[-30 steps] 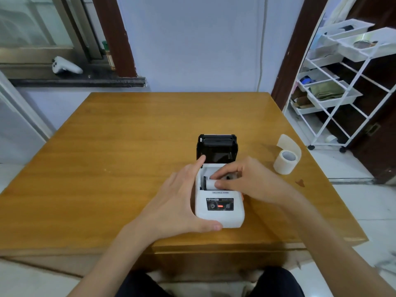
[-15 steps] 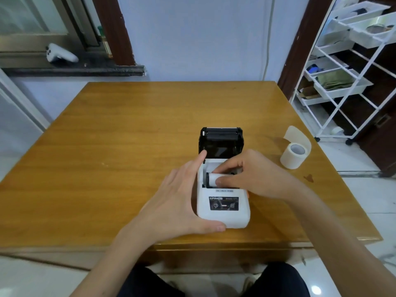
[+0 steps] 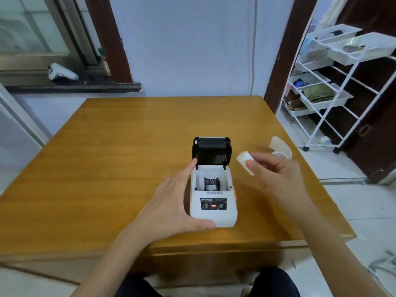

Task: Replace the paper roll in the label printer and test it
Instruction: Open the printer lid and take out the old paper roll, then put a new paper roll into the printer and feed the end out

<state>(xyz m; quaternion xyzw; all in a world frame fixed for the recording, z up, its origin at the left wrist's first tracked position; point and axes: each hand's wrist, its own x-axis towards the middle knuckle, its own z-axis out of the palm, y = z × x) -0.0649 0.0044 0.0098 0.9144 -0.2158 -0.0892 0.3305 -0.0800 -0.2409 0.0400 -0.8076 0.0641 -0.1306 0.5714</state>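
Note:
A small white label printer (image 3: 214, 213) sits near the front edge of the wooden table (image 3: 120, 159), its black lid (image 3: 212, 150) swung up and back. Its paper bay (image 3: 212, 183) stands open, showing a black holder and no roll. My left hand (image 3: 173, 202) cups the printer's left side, thumb on the front corner. My right hand (image 3: 276, 170) hovers to the right of the lid, pinching a small white paper roll (image 3: 245, 160). A second white roll (image 3: 281, 147) with a loose curled end lies behind that hand, partly hidden.
A white wire shelf cart (image 3: 334, 91) with trays stands to the right of the table. A white game controller (image 3: 62, 71) lies on the dark window ledge at the back left. My knees show below the table's front edge.
My right hand has lifted the small roll out of the printer's bay and moved it up and to the right. The bay now shows its black holder. My left hand has stayed on the printer.

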